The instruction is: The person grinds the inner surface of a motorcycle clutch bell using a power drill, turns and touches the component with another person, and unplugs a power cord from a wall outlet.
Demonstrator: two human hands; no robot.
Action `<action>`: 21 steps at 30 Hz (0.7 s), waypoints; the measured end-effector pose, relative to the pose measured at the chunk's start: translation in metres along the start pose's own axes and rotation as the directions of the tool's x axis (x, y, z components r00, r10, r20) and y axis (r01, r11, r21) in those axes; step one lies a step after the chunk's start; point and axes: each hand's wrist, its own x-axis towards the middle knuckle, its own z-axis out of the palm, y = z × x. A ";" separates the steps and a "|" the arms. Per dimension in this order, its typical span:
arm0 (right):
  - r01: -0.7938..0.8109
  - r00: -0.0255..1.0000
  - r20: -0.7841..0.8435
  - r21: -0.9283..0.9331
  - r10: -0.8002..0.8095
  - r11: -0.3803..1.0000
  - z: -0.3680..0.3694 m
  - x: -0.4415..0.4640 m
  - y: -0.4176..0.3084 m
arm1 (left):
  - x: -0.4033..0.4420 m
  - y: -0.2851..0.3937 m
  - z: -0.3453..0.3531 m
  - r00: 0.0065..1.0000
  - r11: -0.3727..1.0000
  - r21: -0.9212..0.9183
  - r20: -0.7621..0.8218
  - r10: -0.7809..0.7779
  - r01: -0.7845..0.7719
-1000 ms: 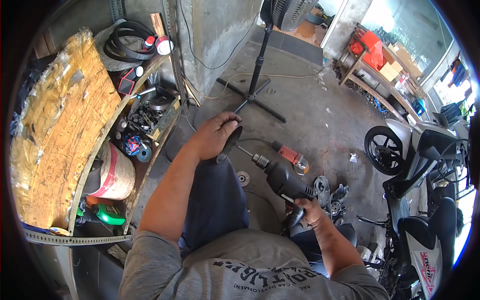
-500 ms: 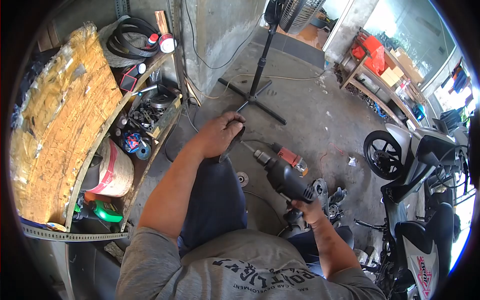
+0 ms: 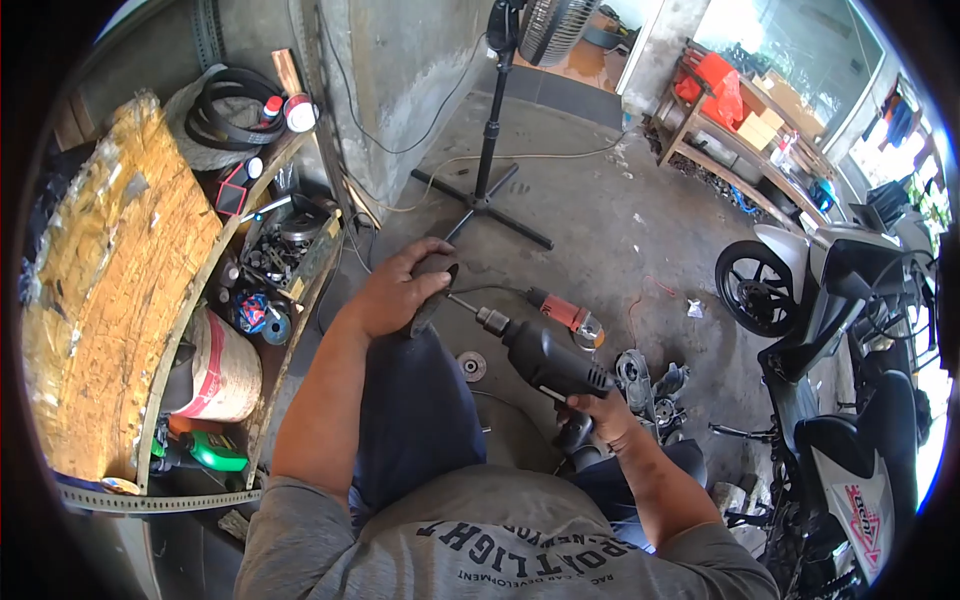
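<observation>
Left hand [image 3: 388, 294] clamps fingers on dark round part [image 3: 424, 313]; right hand [image 3: 602, 413] wraps power drill [image 3: 552, 358] grip. Drill bit [image 3: 462, 302] could skate or snag: part looks merely hand-braced.

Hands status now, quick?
Left hand: closed on a dark round part, by the left knee.
Right hand: closed around the grip of a black drill.

Wkshp w/ m'bike [image 3: 848, 428], elec. drill [image 3: 548, 360]
</observation>
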 end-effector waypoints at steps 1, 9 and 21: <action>0.010 1.000 -0.003 0.005 -0.010 1.000 -0.001 0.000 0.000 | 0.003 0.009 0.000 1.000 1.000 0.005 0.007 0.008 -0.008; 0.105 0.987 0.137 -0.189 -0.079 0.976 0.003 0.005 0.009 | 0.004 0.032 -0.015 0.965 0.927 0.279 0.001 -0.263 0.253; 0.033 0.993 0.111 0.007 -0.034 0.999 0.007 0.002 0.000 | 0.012 0.021 -0.011 0.976 0.937 0.293 0.043 -0.212 0.191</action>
